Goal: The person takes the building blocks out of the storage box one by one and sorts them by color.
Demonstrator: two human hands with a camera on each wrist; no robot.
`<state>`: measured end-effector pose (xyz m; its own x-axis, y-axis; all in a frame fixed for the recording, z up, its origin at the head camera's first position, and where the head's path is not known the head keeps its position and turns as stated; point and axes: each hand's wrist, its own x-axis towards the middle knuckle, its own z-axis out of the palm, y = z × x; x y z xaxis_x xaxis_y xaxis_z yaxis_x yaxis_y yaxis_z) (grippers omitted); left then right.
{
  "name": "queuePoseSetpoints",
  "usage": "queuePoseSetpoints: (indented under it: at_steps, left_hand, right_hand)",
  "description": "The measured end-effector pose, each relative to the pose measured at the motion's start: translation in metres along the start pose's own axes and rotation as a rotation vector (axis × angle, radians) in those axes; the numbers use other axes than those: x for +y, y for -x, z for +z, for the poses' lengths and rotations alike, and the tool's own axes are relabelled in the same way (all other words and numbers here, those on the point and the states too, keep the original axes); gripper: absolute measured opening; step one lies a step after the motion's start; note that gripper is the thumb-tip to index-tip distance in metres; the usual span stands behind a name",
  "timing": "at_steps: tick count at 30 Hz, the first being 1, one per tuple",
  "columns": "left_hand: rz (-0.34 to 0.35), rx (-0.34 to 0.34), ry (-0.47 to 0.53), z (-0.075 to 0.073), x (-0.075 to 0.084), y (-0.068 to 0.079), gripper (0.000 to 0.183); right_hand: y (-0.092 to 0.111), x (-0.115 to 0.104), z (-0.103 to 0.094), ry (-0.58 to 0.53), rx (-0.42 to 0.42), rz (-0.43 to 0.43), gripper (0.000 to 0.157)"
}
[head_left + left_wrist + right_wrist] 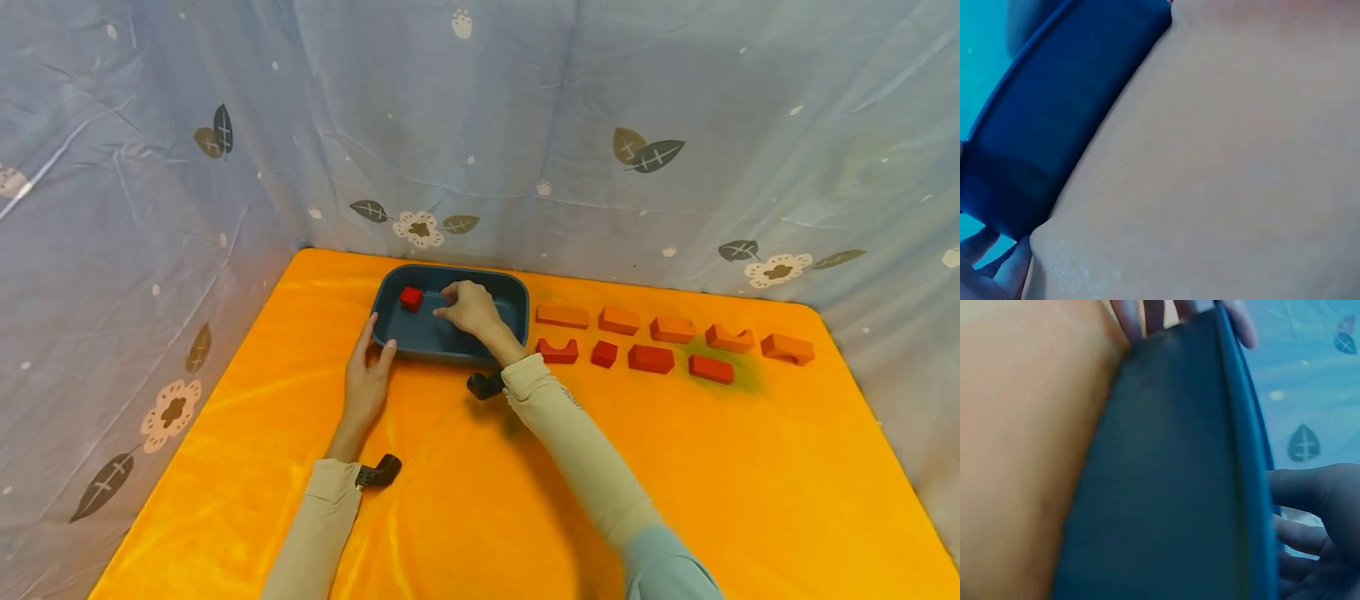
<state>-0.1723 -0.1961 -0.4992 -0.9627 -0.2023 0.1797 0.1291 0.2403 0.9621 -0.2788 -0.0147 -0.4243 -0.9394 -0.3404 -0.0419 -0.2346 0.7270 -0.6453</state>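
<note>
A dark blue-grey tray sits near the back of the yellow cloth. Inside it, toward the left, lies one small red block. My left hand holds the tray's near left corner, its thumb on the front side and fingers along the left side. Over the tray's interior is my right hand, thumb and forefinger curved and apart, with nothing visible between them; it stands a little right of the red block. In the right wrist view the tray's front wall fills the middle, with the left hand's fingertips at its end.
Right of the tray, a back row holds several orange blocks, two of them with curved cutouts. A front row has several red blocks, including one with a curved notch. A patterned curtain hangs behind the table.
</note>
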Motion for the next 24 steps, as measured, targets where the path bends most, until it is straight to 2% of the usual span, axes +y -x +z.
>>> queuePoseSetpoints:
  at_steps: [3,9,16,24]
  left_hand:
    - [0.006,0.009,-0.021,-0.001,-0.009,-0.002,0.058]
    - [0.021,0.027,-0.033,0.001,-0.012,-0.003,0.057]
    - [0.011,0.005,0.03,0.006,-0.013,-0.002,0.057]
    - [-0.016,0.006,0.06,-0.002,-0.012,-0.002,0.058]
  right_hand:
    - [-0.008,-0.008,0.014,-0.011,-0.008,0.022,0.043]
    - [-0.022,-0.02,0.033,0.015,-0.034,0.084,0.046]
    - [-0.032,-0.026,0.043,0.065,0.018,0.156,0.056]
    - [-0.041,-0.024,0.055,0.186,-0.025,0.026,0.049]
